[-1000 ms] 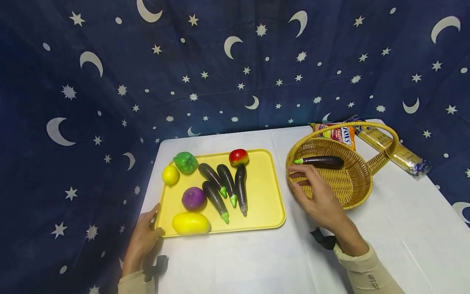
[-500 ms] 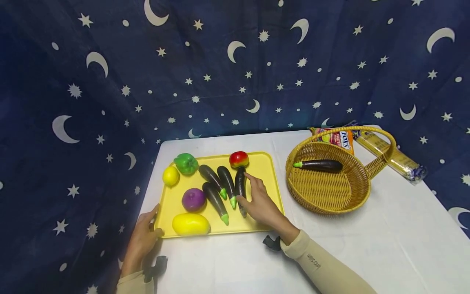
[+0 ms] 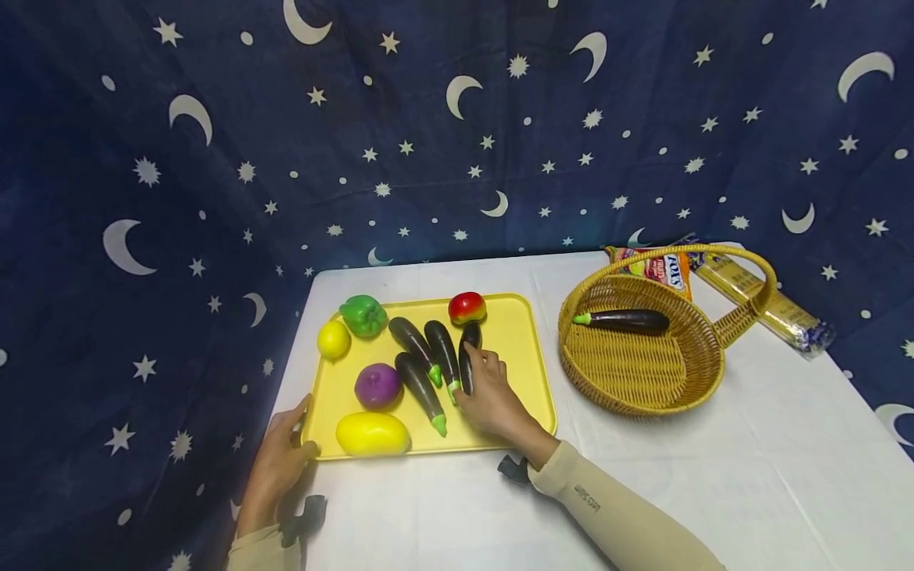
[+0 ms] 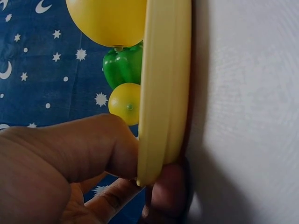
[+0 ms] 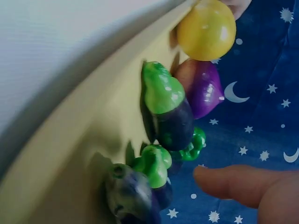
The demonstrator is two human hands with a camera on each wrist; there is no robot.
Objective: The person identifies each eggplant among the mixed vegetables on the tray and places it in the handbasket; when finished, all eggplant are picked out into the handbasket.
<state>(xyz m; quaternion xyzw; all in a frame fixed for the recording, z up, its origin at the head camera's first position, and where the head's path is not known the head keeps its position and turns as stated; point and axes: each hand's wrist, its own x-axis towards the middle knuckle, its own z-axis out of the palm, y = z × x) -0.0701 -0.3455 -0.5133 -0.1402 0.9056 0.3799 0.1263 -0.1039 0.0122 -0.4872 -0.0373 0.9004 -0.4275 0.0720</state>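
My left hand grips the left edge of a yellow tray; in the left wrist view the rim lies between thumb and fingers. My right hand is over the rightmost eggplant, fingers along its right side and partly hiding it. In the right wrist view the thumb is straight and apart from that eggplant; the other fingers are out of sight. Several more eggplants lie to its left. A wicker basket at the right has one eggplant inside.
On the tray are a green bell pepper, a lemon, a purple round vegetable, a long yellow fruit and a red-yellow mango. Behind the basket lie a candy bag and a pasta packet. The basket handle arches high.
My right hand has moved left from the basket to the rightmost eggplant on the tray, then lower over it. The left hand has stayed on the tray edge.
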